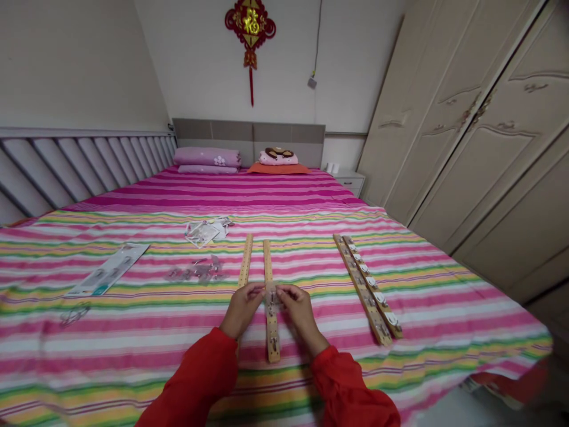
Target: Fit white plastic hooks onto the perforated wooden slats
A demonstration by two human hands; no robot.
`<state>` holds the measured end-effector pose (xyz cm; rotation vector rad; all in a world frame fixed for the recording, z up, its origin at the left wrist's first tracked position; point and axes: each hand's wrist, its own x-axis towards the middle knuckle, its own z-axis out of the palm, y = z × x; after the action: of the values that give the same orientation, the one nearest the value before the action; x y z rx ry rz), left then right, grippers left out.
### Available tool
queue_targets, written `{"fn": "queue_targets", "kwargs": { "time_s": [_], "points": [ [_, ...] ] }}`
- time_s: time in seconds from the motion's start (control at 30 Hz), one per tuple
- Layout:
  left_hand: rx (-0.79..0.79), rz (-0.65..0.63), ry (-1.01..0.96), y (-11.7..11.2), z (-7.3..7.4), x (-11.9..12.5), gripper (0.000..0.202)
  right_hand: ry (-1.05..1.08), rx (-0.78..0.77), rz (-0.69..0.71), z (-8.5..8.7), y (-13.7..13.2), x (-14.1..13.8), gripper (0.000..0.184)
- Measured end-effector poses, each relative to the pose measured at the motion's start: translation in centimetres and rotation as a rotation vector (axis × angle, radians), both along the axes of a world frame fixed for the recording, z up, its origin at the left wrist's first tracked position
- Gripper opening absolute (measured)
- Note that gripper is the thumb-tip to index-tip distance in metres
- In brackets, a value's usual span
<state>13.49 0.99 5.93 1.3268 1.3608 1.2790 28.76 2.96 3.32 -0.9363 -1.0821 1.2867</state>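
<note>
A narrow wooden strip [268, 267] with rows of small holes lies lengthwise on the striped bedspread in front of me. My left hand [243, 307] and my right hand [299, 309] meet over it from either side. Between their pinched fingertips is a small clear plate with a metal hook [272, 296], held against the strip or just above it; I cannot tell which. Another clear hook [274, 344] sits on the strip's near end. A second holed wooden strip [246, 261] lies just to the left, its near part hidden behind my left hand.
To the right lie a strip with clear hooks [362, 284] and a strip with white hooks [376, 290]. On the left are loose clear pieces [202, 270], a packaging card [109, 270], a pile of packets [207, 230] and thin wire-like loops [75, 314]. A wardrobe [480, 148] stands at right.
</note>
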Motion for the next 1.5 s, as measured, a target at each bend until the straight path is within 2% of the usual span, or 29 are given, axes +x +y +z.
{"fn": "queue_targets", "kwargs": {
  "time_s": [0.2, 0.47, 0.8, 1.5],
  "points": [
    [-0.092, 0.043, -0.154, 2.1, -1.2, 0.6, 0.034, 0.1, -0.116, -0.026, -1.0, 2.0, -0.8, 0.018],
    [-0.148, 0.132, -0.115, 4.4, -2.4, 0.6, 0.017, 0.074, -0.167, -0.026, -1.7, 4.2, -1.8, 0.019],
    [-0.203, 0.146, -0.061, 5.3, -4.0, 0.6, 0.012, 0.044, -0.183, -0.052, -3.2, 5.0, -2.4, 0.017],
    [-0.177, 0.208, 0.148, 6.0, -5.9, 0.3, 0.014, 0.016, -0.207, -0.071, -4.2, 5.5, -2.7, 0.013]
  ]
}}
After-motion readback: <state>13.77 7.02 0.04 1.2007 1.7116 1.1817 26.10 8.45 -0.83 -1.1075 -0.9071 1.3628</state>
